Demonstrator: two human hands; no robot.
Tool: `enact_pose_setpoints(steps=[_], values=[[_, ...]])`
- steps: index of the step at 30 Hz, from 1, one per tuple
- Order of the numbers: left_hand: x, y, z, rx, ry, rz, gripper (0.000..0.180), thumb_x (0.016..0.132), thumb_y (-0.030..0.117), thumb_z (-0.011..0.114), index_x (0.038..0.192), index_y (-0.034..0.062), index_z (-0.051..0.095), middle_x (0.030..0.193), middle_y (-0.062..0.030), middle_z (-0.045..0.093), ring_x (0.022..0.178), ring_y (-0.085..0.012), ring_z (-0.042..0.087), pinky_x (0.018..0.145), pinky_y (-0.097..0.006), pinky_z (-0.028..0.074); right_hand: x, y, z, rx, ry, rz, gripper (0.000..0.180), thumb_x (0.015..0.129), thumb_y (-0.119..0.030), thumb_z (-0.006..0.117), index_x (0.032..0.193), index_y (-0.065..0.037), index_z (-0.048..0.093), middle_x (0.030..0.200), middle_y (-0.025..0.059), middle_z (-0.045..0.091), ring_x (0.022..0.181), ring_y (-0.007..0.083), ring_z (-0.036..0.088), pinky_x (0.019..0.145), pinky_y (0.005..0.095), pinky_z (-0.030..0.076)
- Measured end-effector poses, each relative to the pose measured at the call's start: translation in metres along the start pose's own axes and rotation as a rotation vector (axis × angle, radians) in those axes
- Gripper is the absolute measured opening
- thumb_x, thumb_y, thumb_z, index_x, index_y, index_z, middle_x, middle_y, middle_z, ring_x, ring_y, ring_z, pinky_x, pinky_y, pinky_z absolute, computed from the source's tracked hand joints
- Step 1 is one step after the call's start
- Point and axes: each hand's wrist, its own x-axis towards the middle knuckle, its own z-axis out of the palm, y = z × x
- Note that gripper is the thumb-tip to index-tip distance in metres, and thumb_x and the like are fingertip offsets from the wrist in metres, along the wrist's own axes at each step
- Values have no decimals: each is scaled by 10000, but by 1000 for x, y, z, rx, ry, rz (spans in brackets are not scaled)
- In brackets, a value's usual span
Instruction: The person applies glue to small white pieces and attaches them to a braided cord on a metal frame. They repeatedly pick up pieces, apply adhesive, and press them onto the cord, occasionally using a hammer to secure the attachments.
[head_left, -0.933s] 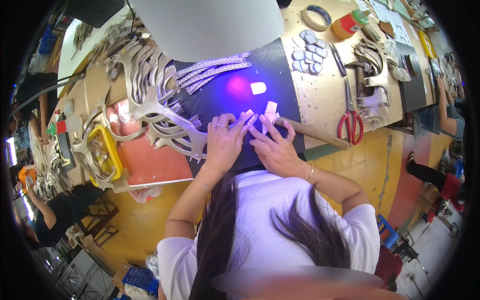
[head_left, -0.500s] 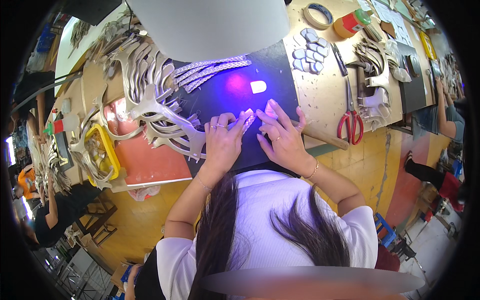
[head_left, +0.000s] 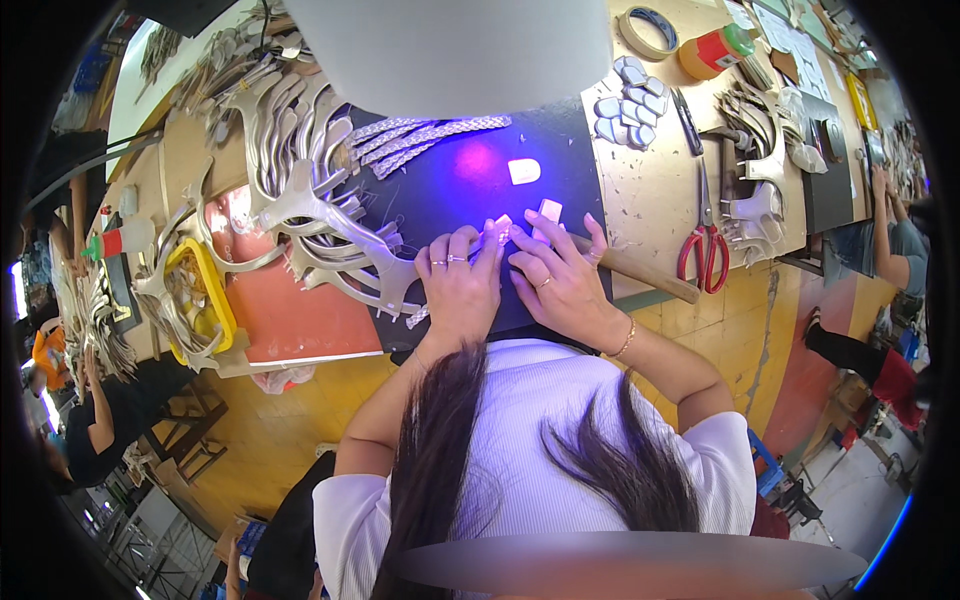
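over the black mat [head_left: 562,150], the left hand [head_left: 460,288] pinches a braided silver strip [head_left: 504,228] near its tip; the right hand [head_left: 565,285] is half spread beside that tip, and i cannot tell if it grips. farther up the mat lie more braided strips [head_left: 432,140] and a rounded white tab [head_left: 523,171]; a wooden handle [head_left: 645,273] crosses the mat's right edge

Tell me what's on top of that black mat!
I see braided strips, a small white piece and part of a wooden handle. Whatever the left hand, right hand and big white shape cover on the black mat can't be seen.
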Motion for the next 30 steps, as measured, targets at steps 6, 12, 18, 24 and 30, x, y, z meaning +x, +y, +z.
enact_pose_setpoints(steps=[6, 12, 18, 24, 30], values=[[5, 1, -2, -22, 24, -6, 335, 874, 186, 719, 1204, 129, 707, 1058, -45, 586, 1007, -255, 536, 877, -439, 382, -1, 1, 1, -8, 9, 2, 285, 809, -122, 750, 1050, -146, 599, 1310, 1, 645, 1355, 236, 498, 1142, 629, 97], [13, 2, -2, -134, 28, -49, 289, 847, 179, 756, 1124, 98, 745, 1006, -40, 601, 939, -234, 547, 824, -412, 392, -2, 1, 1, -22, 10, -12, 291, 808, -88, 735, 1057, -147, 596, 1308, -1, 647, 1347, 230, 509, 1138, 624, 110], [14, 4, 0, -162, 47, -70, 287, 840, 163, 763, 1116, 86, 750, 998, -48, 608, 922, -242, 546, 785, -398, 406, -4, 5, 4, 0, 13, -44, 384, 794, -85, 726, 1134, -168, 569, 1314, 32, 636, 1355, 245, 507, 1125, 636, 110], [14, 4, 0, -157, 45, -62, 276, 839, 148, 756, 1108, 87, 751, 984, -55, 605, 909, -252, 541, 783, -405, 410, 8, 8, -11, 90, 16, 15, 360, 817, -50, 695, 1139, -155, 572, 1308, 40, 635, 1347, 244, 510, 1121, 607, 167], [16, 7, -1, -132, 53, -71, 258, 836, 139, 749, 1088, 86, 754, 964, -56, 604, 897, -253, 541, 772, -405, 410, 35, 28, -41, 118, 144, 135, 275, 827, -81, 705, 1099, -111, 673, 1314, 78, 594, 1268, 296, 528, 1054, 489, 294]])
